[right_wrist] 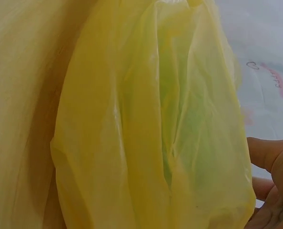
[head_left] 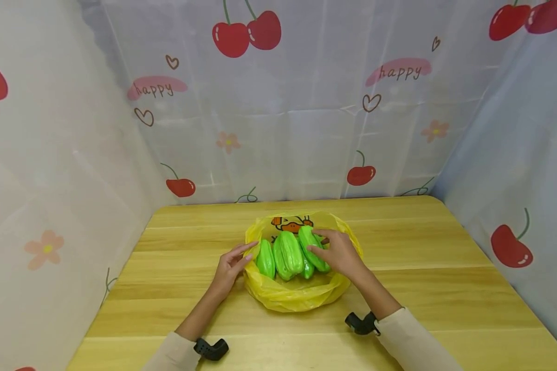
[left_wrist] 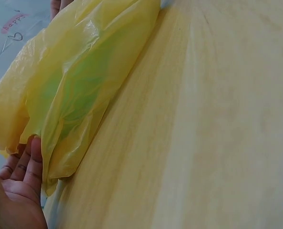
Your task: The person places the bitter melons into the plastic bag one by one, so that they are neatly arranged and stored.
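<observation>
Several bright green, ribbed star fruits (head_left: 291, 252) lie side by side inside an open yellow plastic bag (head_left: 297, 300). My right hand (head_left: 341, 253) reaches over the bag's right rim and grips the rightmost star fruit (head_left: 310, 241) with thumb and fingertips. On the opposite side, my left hand (head_left: 228, 269) touches the bag's left rim with fairly straight fingers. From the left wrist, the hand's fingers (left_wrist: 33, 164) show right at the edge of the bag (left_wrist: 98, 62). In the right wrist view, the bag's wall (right_wrist: 146, 119) hides the fruits except for a green tint, and my right fingertips pass behind it.
The bag stands on a light wood-grain table (head_left: 190, 247). White curtains (head_left: 297, 134) printed with cherries, hearts and flowers enclose the table at the back and both sides. A black wrist device (head_left: 211, 349) sits at my left sleeve, another (head_left: 361, 323) at my right.
</observation>
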{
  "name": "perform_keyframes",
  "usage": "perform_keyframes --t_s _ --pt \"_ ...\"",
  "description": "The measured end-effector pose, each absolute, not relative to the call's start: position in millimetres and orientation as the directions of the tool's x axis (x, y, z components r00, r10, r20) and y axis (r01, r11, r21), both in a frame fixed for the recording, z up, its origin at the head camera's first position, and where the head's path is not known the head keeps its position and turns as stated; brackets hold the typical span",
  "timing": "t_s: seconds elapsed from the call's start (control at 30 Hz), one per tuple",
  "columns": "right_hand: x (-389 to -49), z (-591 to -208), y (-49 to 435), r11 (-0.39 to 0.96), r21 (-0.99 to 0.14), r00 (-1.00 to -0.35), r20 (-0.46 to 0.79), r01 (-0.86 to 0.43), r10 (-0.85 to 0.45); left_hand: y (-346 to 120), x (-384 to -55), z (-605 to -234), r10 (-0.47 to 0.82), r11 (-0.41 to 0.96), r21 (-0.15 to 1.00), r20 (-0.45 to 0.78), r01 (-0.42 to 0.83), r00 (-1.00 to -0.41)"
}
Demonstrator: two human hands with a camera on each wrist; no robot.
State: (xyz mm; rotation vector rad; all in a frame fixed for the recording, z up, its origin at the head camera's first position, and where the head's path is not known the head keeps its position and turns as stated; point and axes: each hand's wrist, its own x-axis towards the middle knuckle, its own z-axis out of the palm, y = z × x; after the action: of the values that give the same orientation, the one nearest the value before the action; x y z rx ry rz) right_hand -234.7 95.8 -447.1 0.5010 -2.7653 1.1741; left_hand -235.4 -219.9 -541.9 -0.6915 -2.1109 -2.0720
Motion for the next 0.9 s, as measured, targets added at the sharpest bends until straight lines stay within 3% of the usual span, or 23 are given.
perform_keyframes --t_s 0.47,0.9 --pt "-232 -442 100 0.658 -0.664 -0.934 0.237 -0.356 -0.266 -221 -233 -539 0.136 0.038 0.879 0.467 0.475 -0.874" --pt "-227 -432 102 0.653 -0.651 -0.921 0.299 -0.388 -0.249 -223 -234 -534 0.066 0.071 0.886 0.453 0.457 -0.889"
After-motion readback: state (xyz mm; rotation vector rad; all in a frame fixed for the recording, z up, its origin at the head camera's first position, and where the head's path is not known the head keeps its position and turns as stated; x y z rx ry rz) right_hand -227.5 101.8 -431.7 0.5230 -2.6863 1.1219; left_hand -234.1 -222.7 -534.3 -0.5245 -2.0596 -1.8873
